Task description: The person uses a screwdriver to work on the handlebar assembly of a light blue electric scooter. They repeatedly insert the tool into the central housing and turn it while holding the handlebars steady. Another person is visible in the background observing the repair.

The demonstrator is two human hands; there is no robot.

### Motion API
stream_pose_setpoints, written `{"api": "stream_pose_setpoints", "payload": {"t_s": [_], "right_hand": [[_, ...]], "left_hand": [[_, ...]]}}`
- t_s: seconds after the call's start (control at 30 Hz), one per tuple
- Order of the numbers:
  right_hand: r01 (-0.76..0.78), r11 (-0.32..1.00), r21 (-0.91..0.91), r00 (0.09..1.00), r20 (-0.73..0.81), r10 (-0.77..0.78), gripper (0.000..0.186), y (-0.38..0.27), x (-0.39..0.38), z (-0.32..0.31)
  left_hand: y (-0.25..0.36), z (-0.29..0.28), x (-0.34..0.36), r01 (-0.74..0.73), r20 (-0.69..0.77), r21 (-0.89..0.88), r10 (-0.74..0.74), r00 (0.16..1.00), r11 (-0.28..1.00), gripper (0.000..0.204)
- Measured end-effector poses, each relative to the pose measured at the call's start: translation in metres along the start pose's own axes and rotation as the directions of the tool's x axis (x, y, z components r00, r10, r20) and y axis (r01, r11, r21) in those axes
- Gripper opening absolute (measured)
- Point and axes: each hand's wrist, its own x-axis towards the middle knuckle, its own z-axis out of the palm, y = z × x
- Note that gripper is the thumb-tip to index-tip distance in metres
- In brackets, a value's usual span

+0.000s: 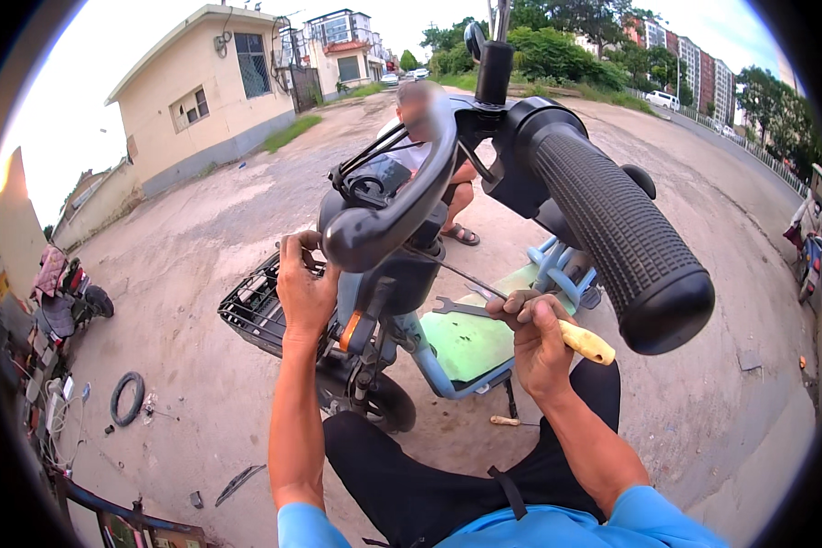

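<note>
Scooter (402, 301) stands on the concrete just ahead of the person, its front panel under both hands. Left hand (303, 288) is clamped on the panel's edge by the black basket (251, 310); right hand (539, 333) is closed around a yellow-handled screwdriver (521, 310), tip toward the steering column. Keeping the shaft straight on the screw looks wise. Handlebar grip (621, 247) and brake lever (402, 205) crowd the view; a wrench (461, 309) lies on the green footboard (470, 342).

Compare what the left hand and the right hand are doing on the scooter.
The left hand grips the scooter's front housing bare, while the right hand holds a yellow-handled screwdriver. The left hand sits by the front basket; the right hand is over the green footboard. Both are raised before the headset.
</note>
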Motion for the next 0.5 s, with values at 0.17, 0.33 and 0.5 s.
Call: {"api": "stream_pose_setpoints", "payload": {"t_s": [0.17, 0.33, 0.5], "right_hand": [[0.078, 0.995, 0.067, 0.988, 0.130, -0.086, 0.027, -0.018, 0.003, 0.018], [0.038, 0.997, -0.064, 0.986, 0.166, -0.027, 0.027, -0.035, 0.009, 0.018], [0.145, 0.987, 0.075, 0.974, 0.166, -0.155, 0.029, -0.046, 0.016, 0.011]], "left_hand": [[-0.047, 0.020, 0.009, 0.215, 0.186, -0.429, -0.147, 0.972, 0.877, 0.083], [-0.055, 0.038, 0.007, 0.264, 0.319, -0.549, -0.093, 0.943, 0.793, 0.080], [-0.051, 0.047, -0.001, 0.379, 0.392, -0.618, -0.149, 0.908, 0.689, 0.069]]}}
